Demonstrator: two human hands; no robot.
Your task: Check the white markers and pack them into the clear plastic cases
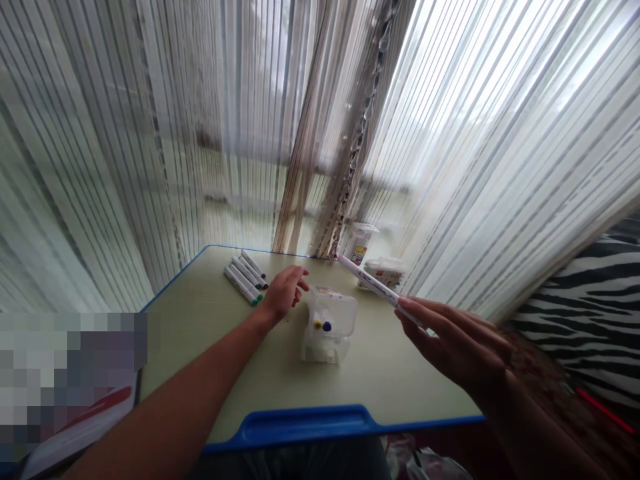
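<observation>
My right hand (455, 340) grips a white marker (373, 283) near one end, its pale pinkish tip pointing up and to the left above the table. Beside the clear plastic box (345, 317) is my left hand (287, 293), empty, with its fingers loosely bent and apart. Inside that box a yellow marker end (317, 325) and a blue marker end (327, 327) show. Several white markers (245, 277) with green and dark ends lie in a group left of my left hand.
The pale table (270, 373) has a blue rim with a blue tray (310, 423) at the front. At the back right stand a clear container (361, 243) and a pack with a clear cover (384, 273). Striped string curtains (240, 133) hang behind; zebra-patterned fabric (590, 307) is at right.
</observation>
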